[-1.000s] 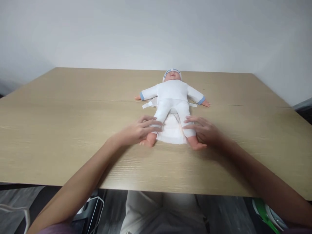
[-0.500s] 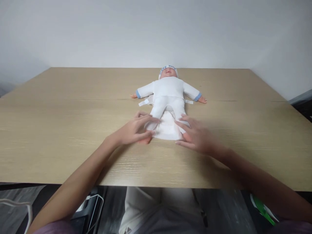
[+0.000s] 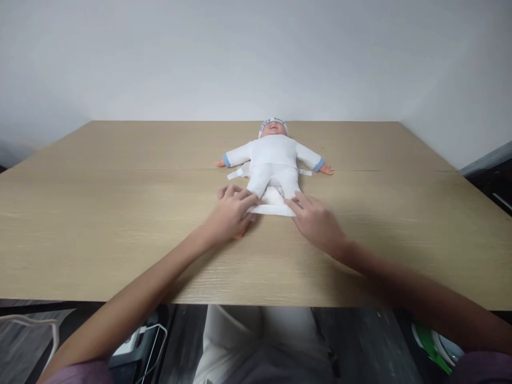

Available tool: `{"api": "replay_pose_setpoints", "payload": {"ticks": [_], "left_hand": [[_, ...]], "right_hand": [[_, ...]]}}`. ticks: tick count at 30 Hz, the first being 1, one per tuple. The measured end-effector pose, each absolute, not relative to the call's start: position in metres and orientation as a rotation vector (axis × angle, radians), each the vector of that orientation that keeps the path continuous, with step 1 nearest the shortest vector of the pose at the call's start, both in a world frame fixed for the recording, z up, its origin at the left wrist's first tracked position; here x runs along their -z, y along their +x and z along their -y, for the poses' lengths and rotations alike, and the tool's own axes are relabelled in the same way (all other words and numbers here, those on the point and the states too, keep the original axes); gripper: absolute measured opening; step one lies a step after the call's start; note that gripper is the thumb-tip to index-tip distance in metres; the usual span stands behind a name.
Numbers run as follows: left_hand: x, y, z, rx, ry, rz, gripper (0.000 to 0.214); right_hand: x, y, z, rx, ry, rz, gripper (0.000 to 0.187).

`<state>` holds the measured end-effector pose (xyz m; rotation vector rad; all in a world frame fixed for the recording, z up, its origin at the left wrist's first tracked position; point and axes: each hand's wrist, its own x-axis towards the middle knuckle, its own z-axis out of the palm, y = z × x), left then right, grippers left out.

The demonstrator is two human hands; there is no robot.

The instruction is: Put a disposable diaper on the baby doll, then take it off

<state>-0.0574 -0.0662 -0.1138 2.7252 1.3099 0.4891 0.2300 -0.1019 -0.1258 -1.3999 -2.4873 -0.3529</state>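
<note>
Near edge of the diaper [image 3: 273, 199] has risen, pinched by left hand [image 3: 233, 212] and right hand [image 3: 319, 224].

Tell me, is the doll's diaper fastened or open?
Open: the diaper has both tabs sticking out unfastened, its front not wrapped over the doll.

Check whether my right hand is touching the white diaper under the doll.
Touching. The head view shows it: the right hand grips the right end of the diaper's near edge, with no gap showing.
</note>
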Motion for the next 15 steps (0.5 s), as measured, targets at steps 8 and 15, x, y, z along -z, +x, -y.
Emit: {"api": "replay_pose_setpoints", "payload": {"ticks": [8,15], "left_hand": [[0.053,-0.047,-0.005,-0.808,2.316,-1.211,0.023],[0.077,-0.022,-0.106,-0.869,1.9,-1.212,0.022]], "right_hand": [[0.074,0.241,0.024,-0.007,-1.323,2.259,0.028],[0.088,0.248,-0.08,-0.574,-1.336,2.003,0.039]]}}
